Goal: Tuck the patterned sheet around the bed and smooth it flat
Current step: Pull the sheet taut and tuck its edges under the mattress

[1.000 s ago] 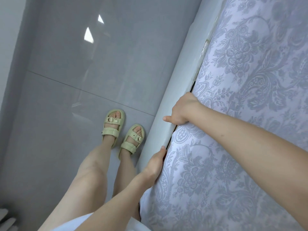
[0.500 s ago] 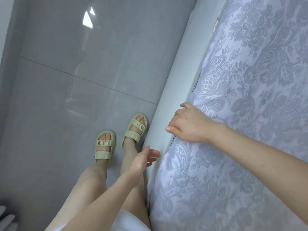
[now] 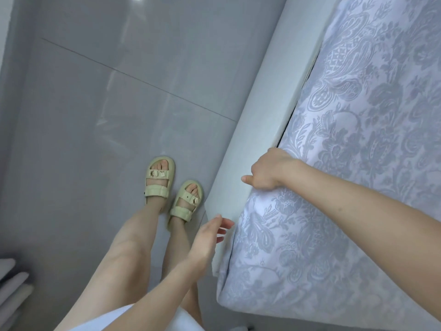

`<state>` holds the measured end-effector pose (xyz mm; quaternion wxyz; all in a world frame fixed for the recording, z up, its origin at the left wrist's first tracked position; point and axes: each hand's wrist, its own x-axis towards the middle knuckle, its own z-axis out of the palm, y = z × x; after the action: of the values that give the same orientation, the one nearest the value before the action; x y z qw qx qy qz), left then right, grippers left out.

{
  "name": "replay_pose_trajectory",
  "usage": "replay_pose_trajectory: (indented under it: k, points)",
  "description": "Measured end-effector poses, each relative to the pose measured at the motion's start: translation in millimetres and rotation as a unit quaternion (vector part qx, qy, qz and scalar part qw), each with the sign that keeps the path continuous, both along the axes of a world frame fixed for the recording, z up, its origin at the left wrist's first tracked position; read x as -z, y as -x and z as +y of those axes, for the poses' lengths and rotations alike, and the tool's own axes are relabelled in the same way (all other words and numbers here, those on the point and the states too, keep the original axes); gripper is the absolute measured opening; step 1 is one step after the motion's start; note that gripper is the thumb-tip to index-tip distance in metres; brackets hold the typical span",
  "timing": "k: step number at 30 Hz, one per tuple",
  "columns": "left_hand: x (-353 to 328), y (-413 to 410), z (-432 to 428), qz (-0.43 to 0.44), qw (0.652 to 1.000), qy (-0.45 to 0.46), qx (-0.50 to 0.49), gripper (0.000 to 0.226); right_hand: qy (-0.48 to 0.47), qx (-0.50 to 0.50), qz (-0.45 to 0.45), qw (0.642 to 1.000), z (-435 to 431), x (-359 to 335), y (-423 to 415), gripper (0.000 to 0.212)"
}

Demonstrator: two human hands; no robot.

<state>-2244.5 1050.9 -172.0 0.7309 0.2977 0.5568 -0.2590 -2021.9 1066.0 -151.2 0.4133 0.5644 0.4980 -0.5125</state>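
Tucking step: the right hand (image 3: 267, 174) clamps its curled fingers on the edge of the pale lilac floral-patterned sheet (image 3: 346, 175), thumb sticking out, likely to push cloth into the dark gap beside the pale grey bed frame rail (image 3: 260, 99).
Left hand: the left hand (image 3: 210, 235) hovers with fingers loosely apart, holding nothing, just beside the sheet's hanging edge, probably ready to feed slack.
Sheet: spread over the mattress, apparently tucked beyond the right hand, loose and bulging over the rail nearer the person.
Stance: pale green strapped sandals (image 3: 157, 191) stand close to the rail on the glossy grey tiled floor (image 3: 107, 115), for reach.
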Motion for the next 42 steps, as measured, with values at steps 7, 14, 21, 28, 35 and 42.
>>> replay_pose_trajectory:
  k: [7, 14, 21, 28, 35, 42]
  points:
    - [-9.7, -27.0, -28.0, -0.137, 0.988, 0.067, -0.025, 0.05, 0.065, -0.008, -0.042, 0.997, -4.2, 6.3, 14.7, 0.066]
    - [9.5, -46.0, -50.5, -0.074, 0.985, 0.157, -0.016, 0.047, -0.106, -0.05, -0.027, 0.993, -20.0, -21.7, 26.7, 0.058]
    - [14.8, -37.4, -24.7, -0.092, 0.991, 0.007, 0.102, 0.064, -0.126, -0.087, -0.043, 0.987, -43.9, -12.4, 38.1, 0.065]
    - [9.8, 31.3, -30.6, 0.017, 0.986, -0.121, 0.114, 0.037, -0.098, -0.091, -0.032, 0.991, -34.9, 4.9, 42.4, 0.062]
    - [6.3, 43.8, -72.0, -0.055, 0.997, -0.031, 0.033, 0.048, -0.14, -0.08, -0.055, 0.985, -43.0, -8.4, 47.2, 0.068]
    - [17.9, 17.6, -71.1, -0.043, 0.994, 0.082, 0.056, 0.064, -0.471, -0.048, -0.023, 0.88, -112.7, -10.9, 81.3, 0.06]
